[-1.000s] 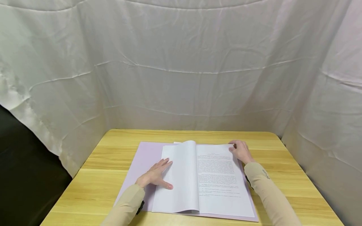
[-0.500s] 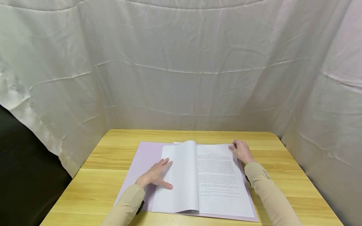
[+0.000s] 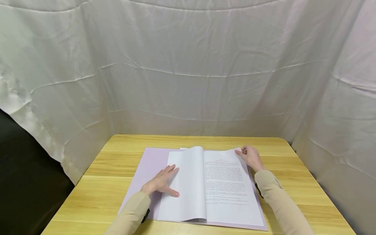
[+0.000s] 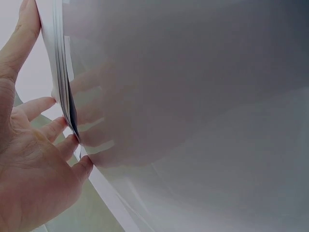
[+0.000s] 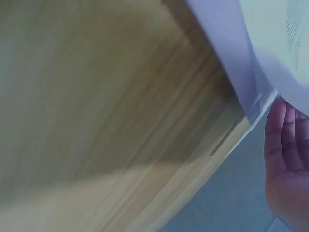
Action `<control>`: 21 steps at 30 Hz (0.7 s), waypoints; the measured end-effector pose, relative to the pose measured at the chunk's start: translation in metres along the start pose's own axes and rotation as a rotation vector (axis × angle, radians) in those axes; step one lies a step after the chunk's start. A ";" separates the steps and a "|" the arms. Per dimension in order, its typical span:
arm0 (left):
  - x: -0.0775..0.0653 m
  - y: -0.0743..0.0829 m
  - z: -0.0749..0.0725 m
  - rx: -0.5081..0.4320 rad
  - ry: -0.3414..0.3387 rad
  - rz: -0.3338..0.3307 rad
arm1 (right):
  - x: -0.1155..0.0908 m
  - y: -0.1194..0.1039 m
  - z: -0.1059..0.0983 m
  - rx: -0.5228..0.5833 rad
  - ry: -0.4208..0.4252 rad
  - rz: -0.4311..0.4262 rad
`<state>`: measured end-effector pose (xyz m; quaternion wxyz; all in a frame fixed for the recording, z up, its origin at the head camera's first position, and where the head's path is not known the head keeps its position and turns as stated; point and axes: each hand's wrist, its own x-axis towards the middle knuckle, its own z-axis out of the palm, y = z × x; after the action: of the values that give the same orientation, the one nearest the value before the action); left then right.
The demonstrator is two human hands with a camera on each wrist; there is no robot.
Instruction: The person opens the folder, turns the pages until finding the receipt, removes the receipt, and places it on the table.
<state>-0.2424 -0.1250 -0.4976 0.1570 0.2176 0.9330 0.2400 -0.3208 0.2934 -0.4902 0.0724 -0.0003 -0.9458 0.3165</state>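
Note:
An open lilac folder (image 3: 151, 161) lies on the table with a stack of white paper on it. Blank-looking turned sheets (image 3: 188, 189) curve over to the left, and a printed page (image 3: 224, 182) faces up on the right. My left hand (image 3: 161, 182), fingers spread, rests on the turned sheets' left edge; the left wrist view shows its fingertips along the layered paper edges (image 4: 60, 67). At the printed page's top right corner, my right hand (image 3: 250, 157) pinches the slightly raised paper. In the right wrist view, the page partly hides that hand's fingers (image 5: 275, 116).
The wooden table (image 3: 97, 166) surrounds the folder, its rounded far edge just beyond. Pale grey cloth (image 3: 191, 91) hangs behind and on both sides. A dark area (image 3: 26, 182) shows at the lower left. A small white strip pokes out behind the folder's top.
The printed page's top right corner has lifted and bent slightly inward in my right hand's fingers. My left hand and the turned sheets stay in place.

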 end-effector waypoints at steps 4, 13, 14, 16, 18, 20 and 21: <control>0.000 -0.001 0.000 0.000 -0.001 0.005 | -0.003 -0.002 -0.002 0.067 -0.063 0.027; -0.001 -0.002 -0.001 -0.013 -0.001 0.020 | -0.011 -0.001 -0.006 0.216 -0.132 -0.010; -0.001 -0.002 -0.002 -0.015 -0.001 0.026 | -0.013 0.000 -0.007 0.233 -0.140 -0.006; -0.001 -0.001 -0.003 -0.021 -0.003 0.032 | -0.015 0.000 -0.008 0.271 -0.164 0.000; -0.001 -0.002 -0.003 -0.020 0.001 0.038 | -0.018 0.000 -0.010 0.311 -0.202 0.007; -0.001 -0.002 -0.003 -0.025 0.001 0.038 | -0.020 0.000 -0.012 0.344 -0.228 0.017; -0.001 -0.002 -0.003 -0.027 0.001 0.036 | -0.022 0.000 -0.013 0.356 -0.238 0.021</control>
<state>-0.2431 -0.1279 -0.4960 0.1549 0.2322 0.9256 0.2556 -0.2973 0.3001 -0.4826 -0.0442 0.0398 -0.8768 0.4772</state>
